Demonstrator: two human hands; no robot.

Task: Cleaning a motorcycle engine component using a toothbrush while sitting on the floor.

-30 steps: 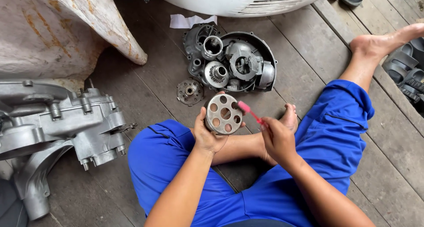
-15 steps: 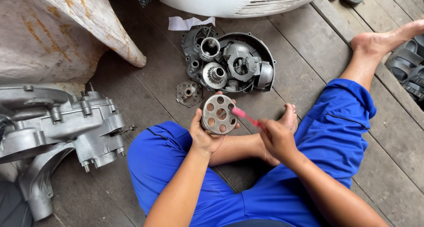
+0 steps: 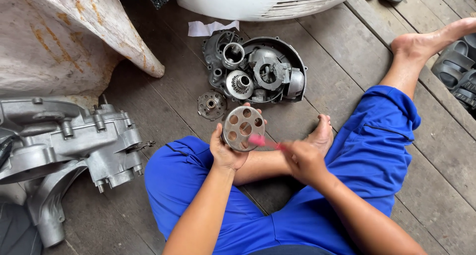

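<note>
I sit cross-legged on a wooden plank floor in blue trousers. My left hand holds up a round metal drum with several round holes in its face. My right hand grips a small pink-handled brush whose tip rests against the lower right edge of the drum; the brush is motion-blurred. Both hands hover above my crossed shins.
A dark pan of dismantled engine parts lies just beyond the drum, with a small round gear plate beside it. A large silver engine casing sits at left, a rusty white panel behind it, sandals at right.
My left hand has tilted and shifted the drum slightly while my right hand moved the brush left across its edge. The camera view moved a little.
</note>
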